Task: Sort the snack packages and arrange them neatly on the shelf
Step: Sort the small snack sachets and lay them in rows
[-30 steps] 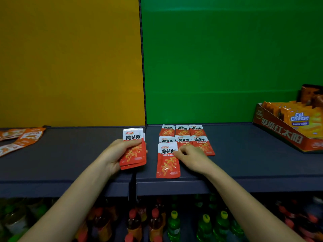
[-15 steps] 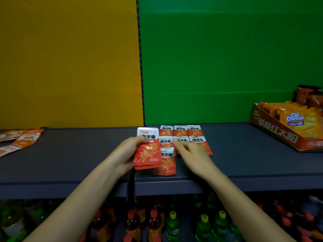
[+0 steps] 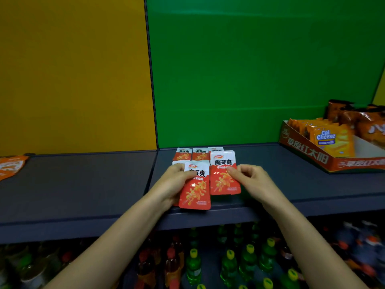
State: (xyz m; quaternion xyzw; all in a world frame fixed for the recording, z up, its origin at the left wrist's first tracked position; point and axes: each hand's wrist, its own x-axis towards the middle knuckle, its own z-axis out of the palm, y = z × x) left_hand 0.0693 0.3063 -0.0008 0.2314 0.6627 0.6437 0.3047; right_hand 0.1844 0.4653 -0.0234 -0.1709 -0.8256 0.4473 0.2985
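Note:
Red-and-white snack packets lie in rows on the dark shelf (image 3: 291,184) against the green back wall; the back row (image 3: 191,153) shows three tops. My left hand (image 3: 173,184) grips a small stack of the same packets (image 3: 195,188), thumb across the top one, just above the shelf's front edge. My right hand (image 3: 248,178) pinches a single packet (image 3: 223,174) by its right edge, holding it upright beside the stack and over the laid rows. The rows beneath both hands are mostly hidden.
An orange display box (image 3: 308,155) with Cal Cheese packs (image 3: 329,138) and other bags stands at the right. Orange packets (image 3: 11,165) lie at the shelf's far left. Bottles (image 3: 229,261) fill the level below.
Both hands have come together over the rows. My right hand, which was touching the laid packets, now holds one packet taken from the stack in my left hand, which moved right.

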